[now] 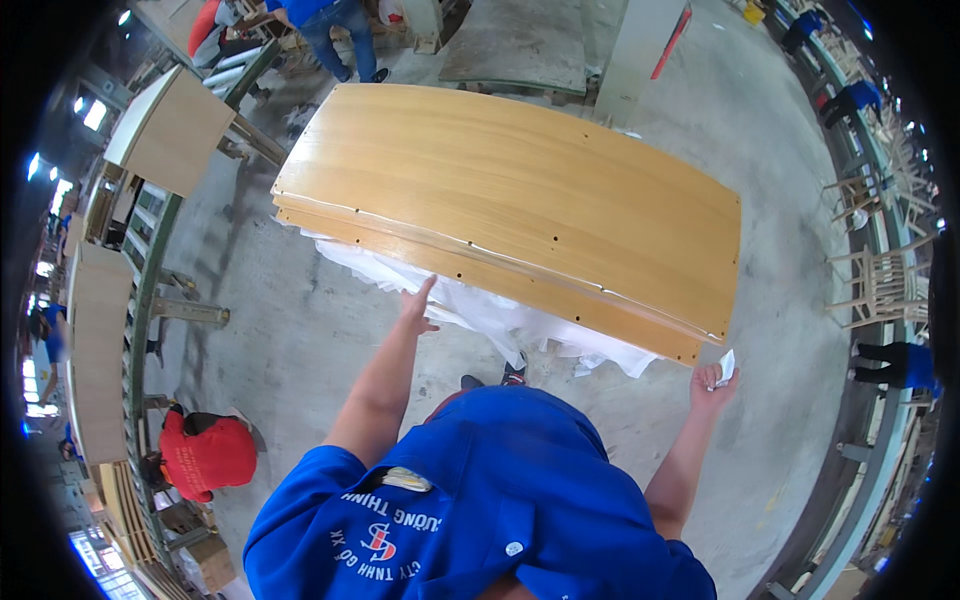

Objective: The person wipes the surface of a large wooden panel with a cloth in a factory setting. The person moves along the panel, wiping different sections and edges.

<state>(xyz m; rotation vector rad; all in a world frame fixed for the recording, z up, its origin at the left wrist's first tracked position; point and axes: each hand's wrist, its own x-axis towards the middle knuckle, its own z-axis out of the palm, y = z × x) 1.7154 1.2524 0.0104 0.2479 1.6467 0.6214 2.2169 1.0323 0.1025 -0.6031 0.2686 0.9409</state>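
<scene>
In front of me lies a stack of long, curved-edge wooden panels (520, 180), glossy light brown with small dark holes along the near edge. Thin white wrapping sheets (480, 305) hang out from under the panels on my side. My left hand (416, 305) is at the near edge, fingers apart, against the hanging sheet; whether it touches the wood I cannot tell. Just off the near right corner, my right hand (712, 387) is closed around a crumpled white scrap (726, 368), perhaps paper or cloth. What carries the panels is hidden beneath them.
To the left runs a roller conveyor (150, 235) bearing pale boxy cabinets (172, 130). Beside it a person in red (208, 452) crouches. Another person in jeans (335, 35) stands beyond the panels. A pillar (640, 55) rises behind; wooden chairs (875, 285) line the right.
</scene>
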